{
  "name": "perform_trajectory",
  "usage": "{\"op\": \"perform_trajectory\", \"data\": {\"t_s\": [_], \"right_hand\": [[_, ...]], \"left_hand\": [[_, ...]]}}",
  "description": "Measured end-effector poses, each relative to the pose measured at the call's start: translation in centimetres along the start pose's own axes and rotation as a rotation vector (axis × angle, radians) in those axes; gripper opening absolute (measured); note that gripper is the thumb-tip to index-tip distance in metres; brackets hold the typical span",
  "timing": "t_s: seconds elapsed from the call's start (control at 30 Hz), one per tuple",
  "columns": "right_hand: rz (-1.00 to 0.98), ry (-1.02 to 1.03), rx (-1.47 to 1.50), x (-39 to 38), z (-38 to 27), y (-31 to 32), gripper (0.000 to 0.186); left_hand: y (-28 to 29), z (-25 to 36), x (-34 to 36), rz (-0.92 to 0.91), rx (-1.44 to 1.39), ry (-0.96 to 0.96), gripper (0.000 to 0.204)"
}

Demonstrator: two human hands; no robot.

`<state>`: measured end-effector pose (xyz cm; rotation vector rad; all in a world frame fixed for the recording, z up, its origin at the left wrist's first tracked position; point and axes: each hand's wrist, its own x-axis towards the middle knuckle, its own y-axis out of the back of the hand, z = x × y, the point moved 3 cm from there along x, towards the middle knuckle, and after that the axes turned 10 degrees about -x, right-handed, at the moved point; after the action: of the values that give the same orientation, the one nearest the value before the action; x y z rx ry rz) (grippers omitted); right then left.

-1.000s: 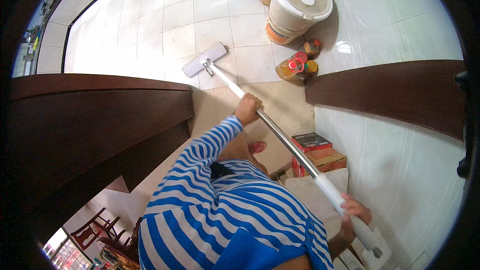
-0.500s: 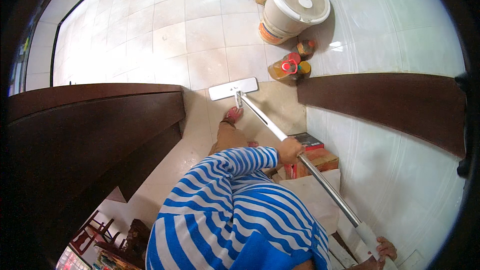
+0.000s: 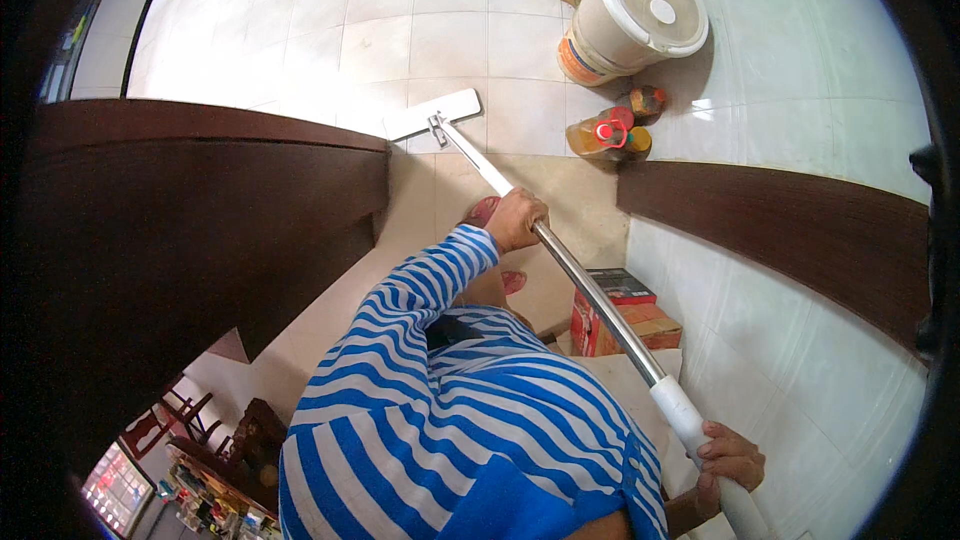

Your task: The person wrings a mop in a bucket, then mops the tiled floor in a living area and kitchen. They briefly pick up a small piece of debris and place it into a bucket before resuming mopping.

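Observation:
A flat mop (image 3: 598, 290) with a white and metal pole runs slantwise from the lower right up to its white rectangular head on the tiled floor. My left hand (image 3: 518, 220), at the end of a blue-and-white striped sleeve, is wrapped round the middle of the pole. Lower down, my right hand (image 3: 729, 459) closes round the thick white grip at the pole's end. The mop head (image 3: 435, 115) lies tilted just past the doorway, its left end close to the dark wooden panel. Below my left hand a red shoe (image 3: 484, 210) shows in part.
A brown wooden panel (image 3: 210, 200) fills the left, and another (image 3: 770, 230) juts out from the right wall. Beyond stand oil bottles (image 3: 603, 135) and a lidded white bucket (image 3: 640, 15). Boxes (image 3: 625, 310) sit against the wall near my right side.
The mop head has moved forward and left across the floor, and its angle has turned. Both my hands have shifted forward and left with the pole.

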<state>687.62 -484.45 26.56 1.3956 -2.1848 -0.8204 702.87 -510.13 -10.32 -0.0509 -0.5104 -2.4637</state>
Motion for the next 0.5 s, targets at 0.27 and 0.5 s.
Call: {"op": "perform_trajectory", "data": {"t_s": [0.27, 0.5], "right_hand": [[-0.509, 0.508, -0.079, 2.4, -5.0, 2.2, 0.027], [-0.26, 0.467, 0.07, 1.2, -4.5, 4.6, 0.027]], "left_hand": [[-2.6, 4.0, -4.7, 0.414, -0.006, 0.02, 0.015], [-3.5, 7.1, -6.6, 0.385, -0.067, 0.021, 0.015]]}}
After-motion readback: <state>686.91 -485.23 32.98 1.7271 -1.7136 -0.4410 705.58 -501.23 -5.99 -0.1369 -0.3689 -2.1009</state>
